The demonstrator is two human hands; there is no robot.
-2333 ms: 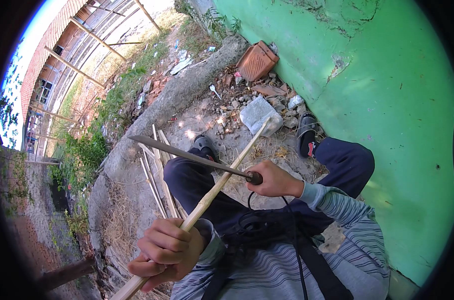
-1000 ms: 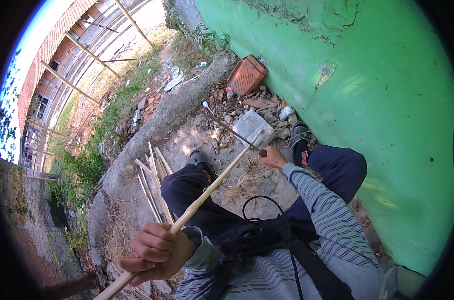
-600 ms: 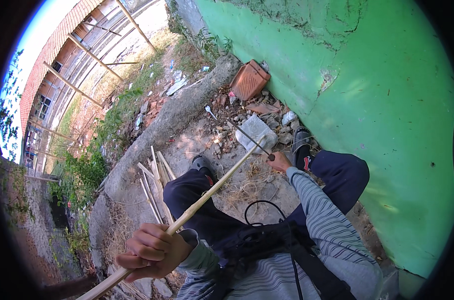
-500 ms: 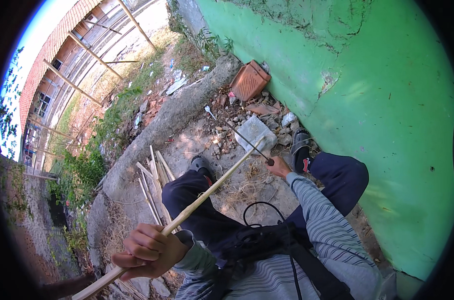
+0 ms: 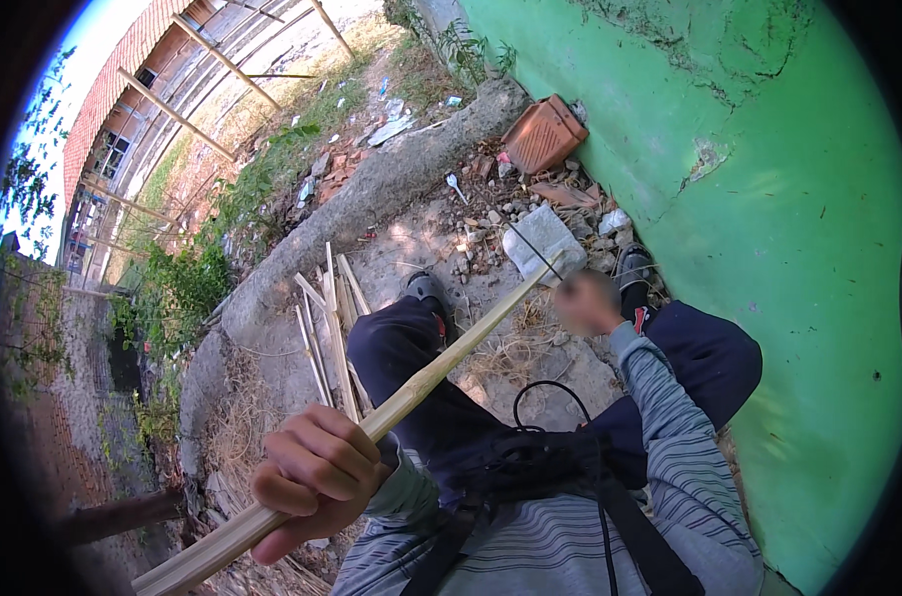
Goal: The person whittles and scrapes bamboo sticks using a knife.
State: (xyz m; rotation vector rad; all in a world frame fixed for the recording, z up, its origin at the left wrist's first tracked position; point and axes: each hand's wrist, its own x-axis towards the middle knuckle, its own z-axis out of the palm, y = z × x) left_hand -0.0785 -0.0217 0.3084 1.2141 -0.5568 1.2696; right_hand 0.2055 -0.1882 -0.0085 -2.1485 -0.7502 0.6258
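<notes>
My left hand (image 5: pixel 322 482) is closed round a long, pale bamboo strip (image 5: pixel 436 372), with the fingers on top. The strip slants from the lower left up to the right, over my left leg, and narrows to a tip near my right hand (image 5: pixel 588 303). That hand is smeared, but it is closed on a thin, dark, straight tool, like a knife seen edge-on (image 5: pixel 531 250). The tool points up and left, crossing close to the strip's tip; whether they touch I cannot tell. Behind them on the ground lies a whitish square block (image 5: pixel 542 226).
Several split bamboo strips (image 5: pixel 334 333) lie beside my left foot (image 5: pixel 429 296). A green wall (image 5: pixel 768 328) rises close on my right. Rubble and an orange-brown ridged container (image 5: pixel 545 134) lie ahead, with a low concrete kerb (image 5: pixel 361 214) to the left. A black cord (image 5: pixel 550 385) loops at my waist.
The whole view has shifted, so the ground and wall sit further right and higher. My left hand and the strip look slightly nearer. Both hands keep their holds.
</notes>
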